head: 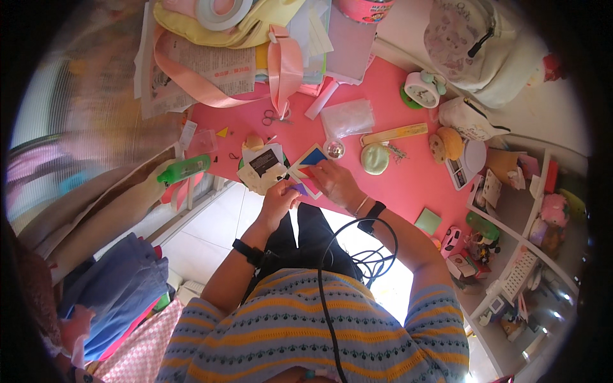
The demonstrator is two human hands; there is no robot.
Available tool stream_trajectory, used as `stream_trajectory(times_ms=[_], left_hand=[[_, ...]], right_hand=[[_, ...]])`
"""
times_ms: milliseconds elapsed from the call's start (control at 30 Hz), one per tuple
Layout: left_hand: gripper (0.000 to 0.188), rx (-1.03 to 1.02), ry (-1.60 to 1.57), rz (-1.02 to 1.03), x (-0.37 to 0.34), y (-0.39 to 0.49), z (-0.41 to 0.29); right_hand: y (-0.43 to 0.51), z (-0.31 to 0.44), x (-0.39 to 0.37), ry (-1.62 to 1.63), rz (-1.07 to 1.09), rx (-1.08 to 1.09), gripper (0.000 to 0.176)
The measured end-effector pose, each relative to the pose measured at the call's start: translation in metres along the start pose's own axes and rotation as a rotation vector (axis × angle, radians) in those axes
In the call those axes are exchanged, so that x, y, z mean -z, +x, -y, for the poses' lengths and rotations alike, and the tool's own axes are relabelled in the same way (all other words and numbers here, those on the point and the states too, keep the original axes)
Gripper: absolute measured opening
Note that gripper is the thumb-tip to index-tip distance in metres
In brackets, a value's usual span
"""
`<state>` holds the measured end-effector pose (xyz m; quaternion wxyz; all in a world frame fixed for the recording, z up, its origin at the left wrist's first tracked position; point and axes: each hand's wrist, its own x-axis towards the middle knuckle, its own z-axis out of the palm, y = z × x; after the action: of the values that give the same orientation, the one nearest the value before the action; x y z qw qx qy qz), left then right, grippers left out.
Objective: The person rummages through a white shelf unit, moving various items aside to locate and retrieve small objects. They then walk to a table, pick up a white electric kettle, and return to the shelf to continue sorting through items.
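Note:
Between the thumb and fingers of my left hand [277, 203] is a small flat purple piece [299, 189], close to the table's front edge. My right hand [335, 182] rests over a flat white-framed puzzle tray [296, 168], its fingertips at a red piece [306, 172]. They partly cover that piece, so whether they grip it is hard to see. A blue triangular piece [314, 156] lies in the tray's far part, and a pink piece [312, 185] shows at the near end. Left of the tray sits a pile of paper scraps [262, 165], one bearing printed writing.
On the pink table [397, 100] are scissors [277, 118], a clear plastic bag [348, 118], a clear ball [334, 149], a wooden ruler [395, 134] and a round green pouch [375, 159]. A green bottle [184, 168] lies at the left edge. A black cable [322, 287] hangs before me.

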<state>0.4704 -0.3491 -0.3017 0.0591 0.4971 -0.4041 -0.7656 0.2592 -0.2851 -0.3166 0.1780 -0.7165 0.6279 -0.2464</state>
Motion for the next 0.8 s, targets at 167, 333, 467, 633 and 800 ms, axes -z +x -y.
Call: stream_trajectory(times_ms=[167,333,467,633,800], left_hand=[[0.020,0.011,0.074,-0.090,-0.002,0.009,0.006],[0.022,0.018,0.063,-0.098,-0.007,0.011,0.007],[0.016,0.013,0.046,-0.105,-0.010,0.012,0.004],[0.017,-0.042,0.176,-0.118,-0.006,0.021,0.013],[0.026,-0.100,0.343,-0.184,0.005,0.034,0.030]], right_hand=[[-0.002,-0.002,-0.003,-0.005,-0.027,-0.034,0.027],[-0.002,0.003,0.001,0.021,-0.001,-0.047,0.027],[-0.001,0.007,0.002,0.051,0.023,-0.072,0.033],[0.004,0.005,-0.004,0.004,-0.028,-0.011,0.034],[0.006,0.001,-0.007,-0.013,-0.062,-0.009,0.025]])
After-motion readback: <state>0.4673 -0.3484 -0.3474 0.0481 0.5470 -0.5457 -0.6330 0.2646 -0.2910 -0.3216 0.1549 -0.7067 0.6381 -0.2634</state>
